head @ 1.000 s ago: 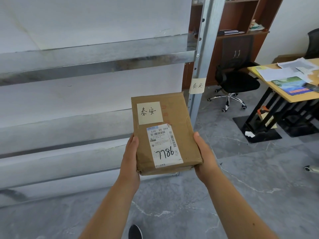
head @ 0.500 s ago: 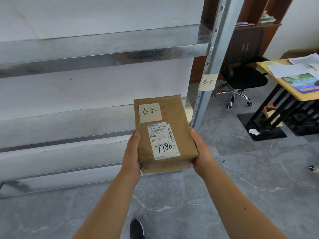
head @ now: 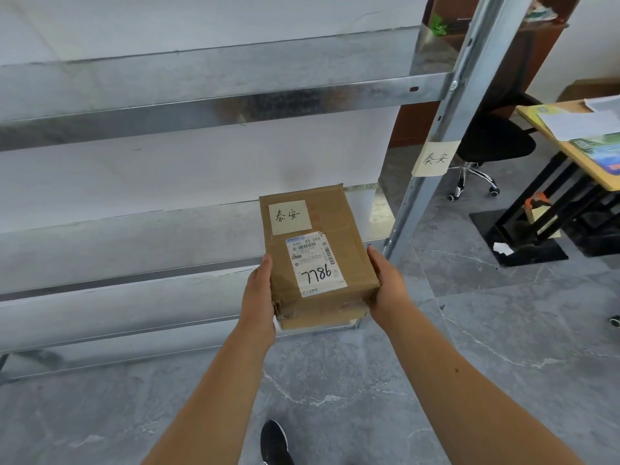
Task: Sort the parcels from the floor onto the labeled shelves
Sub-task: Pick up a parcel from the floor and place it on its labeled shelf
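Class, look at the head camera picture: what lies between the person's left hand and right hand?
In the head view, the brown cardboard parcel fills the gap, gripped on its sides by the left hand and right hand; nothing else lies between them.

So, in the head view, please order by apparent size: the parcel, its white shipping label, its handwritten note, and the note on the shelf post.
1. Parcel, held between both hands.
2. White shipping label.
3. Handwritten note and the note on the shelf post: these look alike, and the post is farther away, so I do not rank them.
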